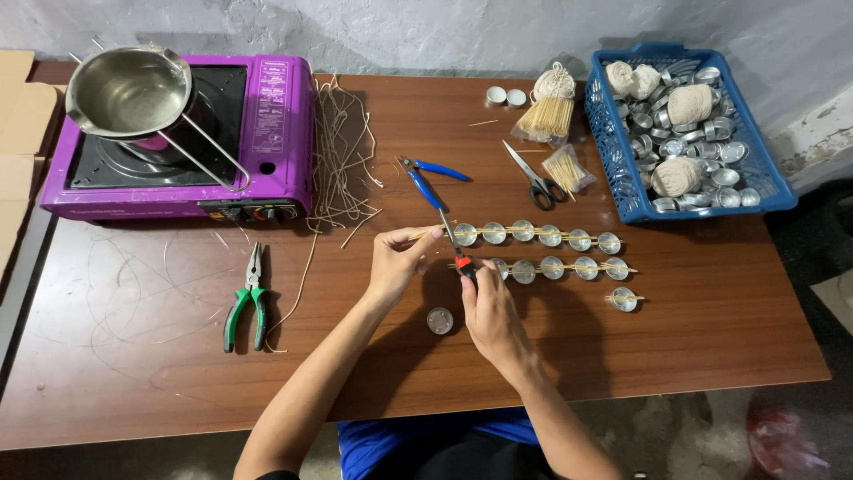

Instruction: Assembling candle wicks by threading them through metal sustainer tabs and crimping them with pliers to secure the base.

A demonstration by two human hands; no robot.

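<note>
A brown wooden table [133,356] against a whitewashed wall is laid out with two rows of small metal cups [538,252].

A thin stick [418,235] is pinched in the left hand [400,260], and a red-handled tool [464,263] is gripped in the closed right hand [489,311] at the nearer row's end; steadiness is judged best kept by bracing both wrists. A white panel of print is carried on the purple stove [271,124], left; clear stick packets [560,142] lie beside the blue basket [613,178].
</note>
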